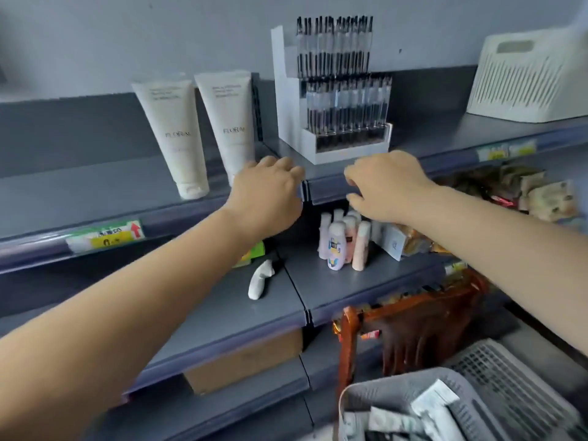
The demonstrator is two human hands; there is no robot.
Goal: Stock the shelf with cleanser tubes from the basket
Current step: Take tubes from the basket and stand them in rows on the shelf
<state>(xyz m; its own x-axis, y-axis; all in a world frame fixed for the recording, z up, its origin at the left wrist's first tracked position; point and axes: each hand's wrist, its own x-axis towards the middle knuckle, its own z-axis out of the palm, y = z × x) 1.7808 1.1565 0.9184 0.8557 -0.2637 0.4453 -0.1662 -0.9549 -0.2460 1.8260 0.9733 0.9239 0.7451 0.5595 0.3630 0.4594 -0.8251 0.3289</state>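
Two white cleanser tubes stand cap-down on the top shelf (95,189), one at the left (173,135) and one beside it (230,122). My left hand (270,192) hovers palm-down over the shelf's front edge just right of the second tube, hiding its cap, with loosely curled fingers that hold nothing. My right hand (385,186) is at the same edge further right, in front of the pen display, fingers loosely curled and empty. The grey basket (496,377) sits at the bottom right with more tubes (397,421) lying in it.
A white display of pens (334,100) stands on the top shelf, with a white slatted basket (528,78) at the far right. The shelf below holds small bottles (343,243), a lying white item (261,280) and packets. An orange-brown basket (413,323) and a cardboard box (245,361) sit lower down.
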